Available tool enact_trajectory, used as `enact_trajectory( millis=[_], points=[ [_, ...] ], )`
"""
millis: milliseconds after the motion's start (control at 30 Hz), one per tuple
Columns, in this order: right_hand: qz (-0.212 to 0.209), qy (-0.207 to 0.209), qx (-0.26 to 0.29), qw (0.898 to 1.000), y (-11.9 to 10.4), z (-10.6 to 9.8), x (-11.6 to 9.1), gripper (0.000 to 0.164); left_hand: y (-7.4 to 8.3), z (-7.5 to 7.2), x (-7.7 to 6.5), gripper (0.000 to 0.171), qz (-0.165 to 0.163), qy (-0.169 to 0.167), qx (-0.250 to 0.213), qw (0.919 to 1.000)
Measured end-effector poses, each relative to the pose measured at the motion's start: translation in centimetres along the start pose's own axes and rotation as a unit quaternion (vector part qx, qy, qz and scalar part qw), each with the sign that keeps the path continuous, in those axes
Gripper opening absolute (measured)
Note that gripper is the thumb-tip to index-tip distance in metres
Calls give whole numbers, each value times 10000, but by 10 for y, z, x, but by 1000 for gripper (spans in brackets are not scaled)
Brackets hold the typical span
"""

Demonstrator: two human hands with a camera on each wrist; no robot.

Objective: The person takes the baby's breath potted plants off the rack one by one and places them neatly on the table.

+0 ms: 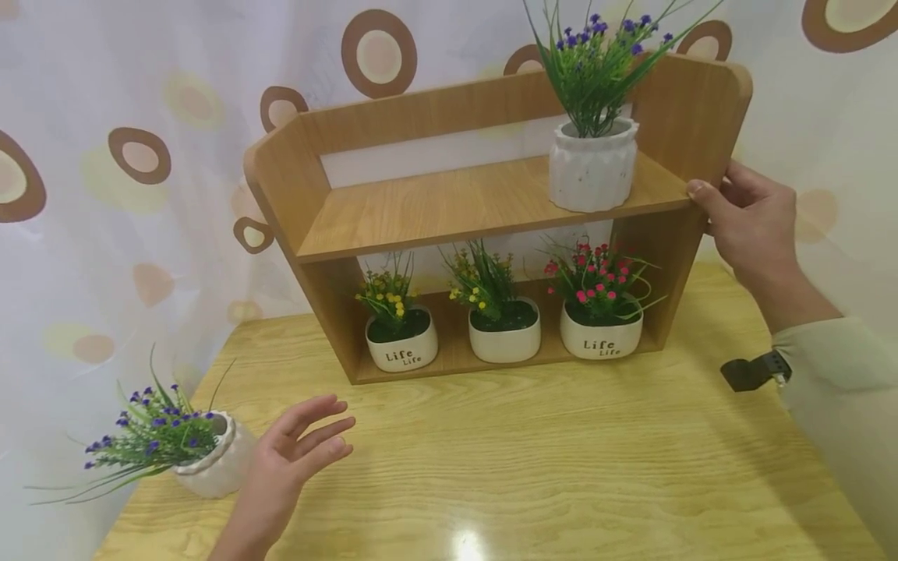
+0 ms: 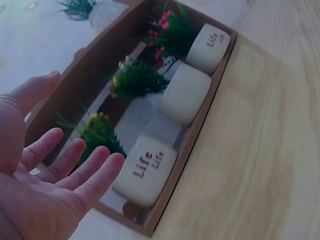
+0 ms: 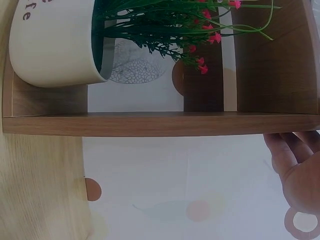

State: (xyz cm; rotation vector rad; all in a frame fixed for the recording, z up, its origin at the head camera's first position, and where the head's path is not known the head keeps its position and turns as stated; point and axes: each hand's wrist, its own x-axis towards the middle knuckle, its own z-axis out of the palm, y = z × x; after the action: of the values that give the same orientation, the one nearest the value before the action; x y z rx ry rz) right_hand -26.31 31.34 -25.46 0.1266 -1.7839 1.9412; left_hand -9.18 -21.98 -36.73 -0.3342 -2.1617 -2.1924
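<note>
A two-tier wooden shelf (image 1: 428, 206) stands on the table. My right hand (image 1: 758, 222) grips its right side panel, thumb at the front edge and fingers on the outer side. My left hand (image 1: 291, 456) is held over the table in front of the shelf's left end, fingers spread and nothing in it. Left of that hand, a white ribbed pot (image 1: 220, 460) of purple flowers leans on the table. A similar pot (image 1: 592, 167) stands upright on the top tier's right part. Below sit two yellow-flowered pots (image 1: 403, 348) (image 1: 505, 339) and a pink-flowered pot (image 1: 602, 339).
The light wooden table (image 1: 533, 460) stretches out before the shelf. Behind it hangs a pale curtain (image 1: 203, 70) with brown ring patterns. A dark watch (image 1: 747, 372) is on my right wrist, by a light sleeve (image 1: 835, 366).
</note>
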Motion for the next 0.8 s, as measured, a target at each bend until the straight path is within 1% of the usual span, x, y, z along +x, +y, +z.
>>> enact_trajectory(
  millis=[67, 200, 333, 433, 533, 700, 800],
  points=[
    [-9, -12, -51, 10000, 0, 0, 0, 50, 2, 9, 8, 48, 73, -92, -32, 9999],
    [5, 6, -108, 9999, 0, 0, 1, 49, 6, 26, 23, 49, 103, -272, -55, 9996],
    [7, 19, -49, 10000, 1, 0, 0, 49, 8, 41, 37, 53, 215, -498, -92, 9985],
    [8, 23, -217, 9998, 0, 0, -1, 49, 11, 51, 47, 55, 354, -721, -129, 9967],
    [4, 57, -366, 9993, 0, 1, -1, 49, 15, 60, 55, 57, 428, -903, -149, 9949],
    [-11, 149, -318, 9994, 1, 1, -1, 48, 23, 74, 66, 58, 466, -998, -300, 9935],
    [-40, 186, -434, 9989, 1, 1, -1, 48, 27, 82, 72, 58, 468, -998, -418, 9930]
  ],
)
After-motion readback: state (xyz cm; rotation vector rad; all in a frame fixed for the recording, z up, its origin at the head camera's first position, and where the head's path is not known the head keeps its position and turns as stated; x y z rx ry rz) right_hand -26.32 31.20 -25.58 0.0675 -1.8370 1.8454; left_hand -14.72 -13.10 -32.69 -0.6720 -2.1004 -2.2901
